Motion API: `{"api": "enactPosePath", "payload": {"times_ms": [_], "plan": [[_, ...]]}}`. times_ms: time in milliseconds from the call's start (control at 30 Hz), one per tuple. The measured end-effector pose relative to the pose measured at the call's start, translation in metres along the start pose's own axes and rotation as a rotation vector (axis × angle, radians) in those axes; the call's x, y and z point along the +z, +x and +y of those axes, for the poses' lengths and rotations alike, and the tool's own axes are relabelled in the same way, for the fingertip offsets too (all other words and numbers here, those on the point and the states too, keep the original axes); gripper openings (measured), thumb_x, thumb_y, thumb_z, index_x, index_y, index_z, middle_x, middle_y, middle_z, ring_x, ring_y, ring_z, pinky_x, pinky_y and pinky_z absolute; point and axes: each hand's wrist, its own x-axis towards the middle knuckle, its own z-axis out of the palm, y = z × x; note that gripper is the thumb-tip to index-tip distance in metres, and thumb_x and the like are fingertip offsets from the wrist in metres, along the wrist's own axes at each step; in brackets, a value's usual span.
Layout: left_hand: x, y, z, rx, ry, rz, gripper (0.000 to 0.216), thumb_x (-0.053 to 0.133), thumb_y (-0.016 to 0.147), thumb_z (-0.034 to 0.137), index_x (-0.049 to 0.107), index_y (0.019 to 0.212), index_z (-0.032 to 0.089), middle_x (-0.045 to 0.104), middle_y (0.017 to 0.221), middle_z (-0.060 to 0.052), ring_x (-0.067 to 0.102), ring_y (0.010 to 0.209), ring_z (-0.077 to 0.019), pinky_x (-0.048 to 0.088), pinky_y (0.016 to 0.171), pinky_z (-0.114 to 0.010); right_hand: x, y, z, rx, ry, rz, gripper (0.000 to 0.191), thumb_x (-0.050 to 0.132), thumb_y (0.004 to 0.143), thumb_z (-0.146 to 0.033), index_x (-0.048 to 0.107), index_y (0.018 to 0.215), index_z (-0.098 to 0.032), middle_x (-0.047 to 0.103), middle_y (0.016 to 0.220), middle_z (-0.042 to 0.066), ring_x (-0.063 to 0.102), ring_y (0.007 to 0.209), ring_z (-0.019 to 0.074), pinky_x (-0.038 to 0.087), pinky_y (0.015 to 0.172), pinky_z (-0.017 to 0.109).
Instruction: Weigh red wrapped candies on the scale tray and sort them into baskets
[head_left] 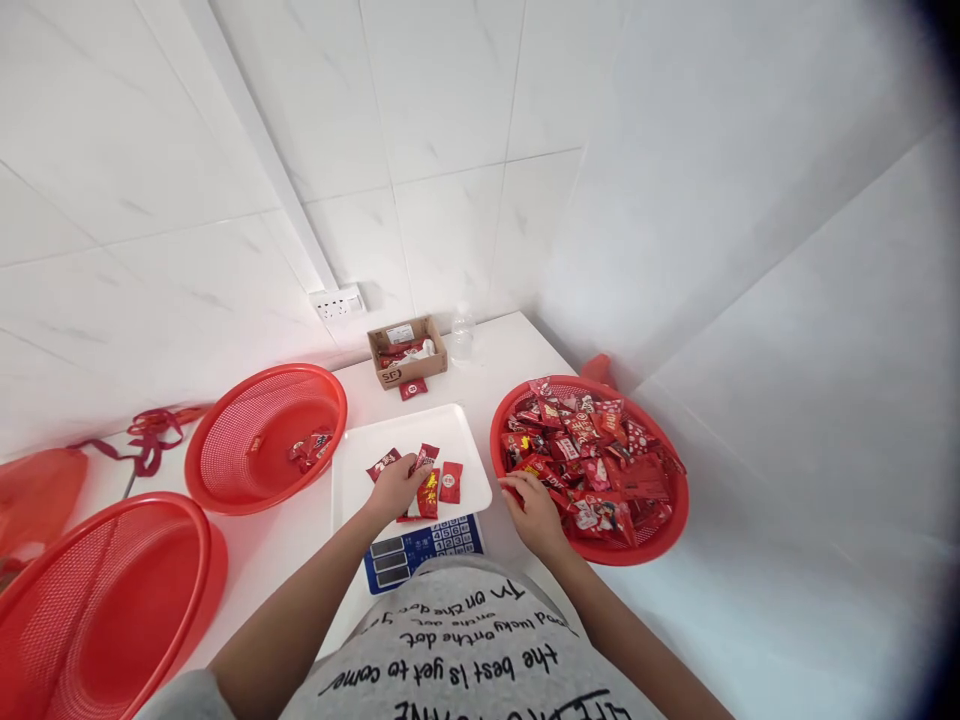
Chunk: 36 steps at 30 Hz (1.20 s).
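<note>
My left hand [396, 490] is over the white scale tray [352, 450], its fingers closed on a small red candy packet [425, 456]. Several other red wrapped packets lie around it on the tray, among them a flat red packet [450, 482] on the right side. At the left rim of a full red basket [679, 520] is my right hand [534, 515], its fingers bent and slightly apart, with no packet showing in them. Red candy packets [592, 450] fill that basket. The blue keypad panel [424, 550] of the scale shows below the tray.
On the left stand a red basket [225, 430] with a few packets inside and another red basket [135, 620]. A cardboard box [409, 365] of packets and a clear plastic bottle [463, 338] stand near the wall. A red ribbon [154, 430] lies at the far left.
</note>
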Motion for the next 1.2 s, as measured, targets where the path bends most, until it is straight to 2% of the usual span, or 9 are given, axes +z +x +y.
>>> {"api": "enactPosePath", "payload": {"times_ms": [133,200,300,433,567,733,1033,1133,1200], "plan": [[0.004,0.004,-0.008,0.041,0.084,0.069,0.027,0.048,0.079,0.032,0.056,0.101,0.019,0.061,0.105,-0.009,0.049,0.106,-0.0242,0.037,0.088,-0.036,0.0,0.001,0.0,0.023,0.04,0.01,0.024,0.043,0.082,-0.026,0.063,0.093,-0.02,0.057,0.099,0.008,0.053,0.097,0.0197,0.042,0.089,0.036],[0.01,0.003,-0.012,0.067,0.15,0.1,0.045,0.049,0.079,0.032,0.046,0.122,0.018,0.047,0.129,-0.01,0.031,0.126,-0.0254,0.026,0.101,-0.04,-0.001,0.001,0.0,0.033,0.057,0.001,0.023,0.043,0.082,-0.027,0.063,0.092,-0.02,0.057,0.099,0.008,0.053,0.097,0.0199,0.042,0.089,0.037],[0.025,-0.001,-0.017,0.058,0.298,0.098,0.062,0.044,0.082,0.047,0.031,0.136,0.02,0.028,0.144,-0.011,0.012,0.135,-0.0298,0.015,0.105,-0.051,-0.002,0.002,-0.002,0.047,0.082,-0.012,0.023,0.043,0.082,-0.027,0.063,0.092,-0.02,0.056,0.098,0.008,0.052,0.097,0.0201,0.041,0.09,0.037],[0.043,-0.004,-0.017,0.013,0.421,0.074,0.072,0.033,0.078,0.065,0.022,0.139,0.029,0.015,0.149,-0.01,0.006,0.134,-0.0378,0.01,0.099,-0.065,-0.002,0.003,-0.003,0.058,0.096,-0.017,0.022,0.043,0.083,-0.027,0.062,0.091,-0.021,0.056,0.098,0.008,0.051,0.096,0.0202,0.041,0.09,0.038],[0.048,-0.002,-0.015,0.065,0.493,0.079,0.07,0.03,0.078,0.067,0.025,0.138,0.032,0.018,0.148,-0.009,0.007,0.134,-0.0385,0.004,0.099,-0.066,-0.002,0.003,-0.003,0.064,0.095,-0.022,0.021,0.043,0.083,-0.027,0.061,0.09,-0.02,0.055,0.097,0.008,0.051,0.096,0.0199,0.041,0.09,0.037],[0.04,0.007,-0.016,0.164,0.51,0.044,0.065,0.028,0.08,0.065,0.028,0.137,0.033,0.018,0.149,-0.007,0.009,0.135,-0.0348,0.002,0.102,-0.062,-0.002,0.003,-0.004,0.068,0.095,-0.024,0.021,0.043,0.082,-0.026,0.061,0.09,-0.019,0.055,0.096,0.008,0.052,0.095,0.0197,0.041,0.089,0.036],[0.014,0.029,-0.027,0.393,0.539,-0.156,0.064,0.033,0.079,0.064,0.026,0.136,0.036,0.018,0.149,-0.004,0.01,0.135,-0.0305,0.001,0.104,-0.058,-0.001,0.002,-0.002,0.047,0.092,-0.015,0.022,0.043,0.082,-0.026,0.061,0.091,-0.02,0.056,0.096,0.008,0.052,0.095,0.0201,0.041,0.089,0.037],[0.019,0.025,-0.021,0.372,0.538,-0.125,0.066,0.033,0.078,0.065,0.027,0.137,0.035,0.018,0.149,-0.005,0.01,0.135,-0.031,0.0,0.103,-0.059,-0.002,0.002,-0.003,0.042,0.098,-0.022,0.022,0.042,0.083,-0.027,0.061,0.091,-0.02,0.056,0.096,0.008,0.052,0.095,0.0201,0.041,0.089,0.037],[0.029,0.021,-0.012,0.302,0.534,-0.021,0.066,0.032,0.079,0.065,0.028,0.137,0.034,0.018,0.149,-0.006,0.008,0.136,-0.0314,-0.002,0.103,-0.058,-0.002,0.003,-0.003,0.043,0.102,-0.017,0.022,0.042,0.082,-0.027,0.062,0.09,-0.021,0.056,0.095,0.007,0.052,0.094,0.0202,0.041,0.089,0.037]]}}
